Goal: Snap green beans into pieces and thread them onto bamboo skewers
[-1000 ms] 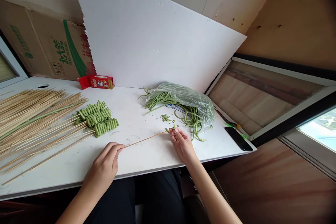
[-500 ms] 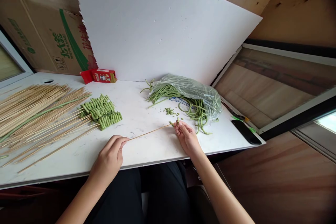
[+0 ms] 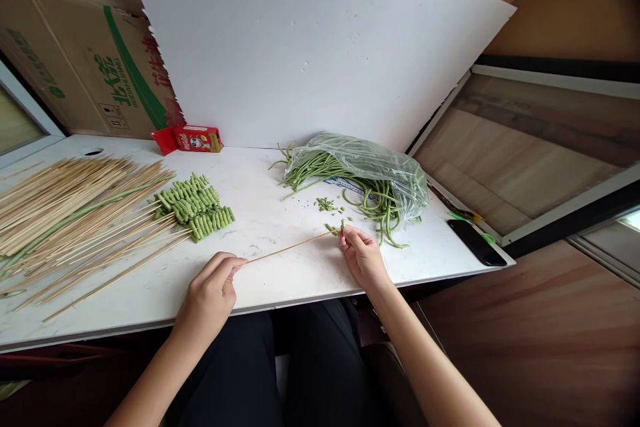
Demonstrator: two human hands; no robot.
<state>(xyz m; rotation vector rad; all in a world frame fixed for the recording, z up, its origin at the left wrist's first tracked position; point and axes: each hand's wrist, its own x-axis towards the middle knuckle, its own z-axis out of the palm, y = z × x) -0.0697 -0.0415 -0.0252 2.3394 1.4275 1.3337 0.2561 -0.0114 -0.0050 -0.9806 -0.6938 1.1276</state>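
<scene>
My left hand (image 3: 213, 290) pinches the near end of a thin bamboo skewer (image 3: 290, 249) that lies low over the white table (image 3: 280, 280). At the skewer's far tip, my right hand (image 3: 363, 255) pinches a small green bean piece (image 3: 342, 225). A few cut bean bits (image 3: 326, 204) lie just beyond it. A clear plastic bag of long green beans (image 3: 365, 177) rests behind my right hand. To the left, finished skewers loaded with bean pieces (image 3: 195, 207) lie beside a large pile of bare bamboo skewers (image 3: 70, 213).
A big white foam board (image 3: 310, 40) leans at the back. A cardboard box (image 3: 85, 73) stands at the back left with a small red carton (image 3: 190, 139) before it. A black phone (image 3: 475, 242) lies at the table's right edge, near a window frame.
The camera tilted a little, so everything shifted up and right in view. Both hands keep the same hold on the skewer and the bean piece.
</scene>
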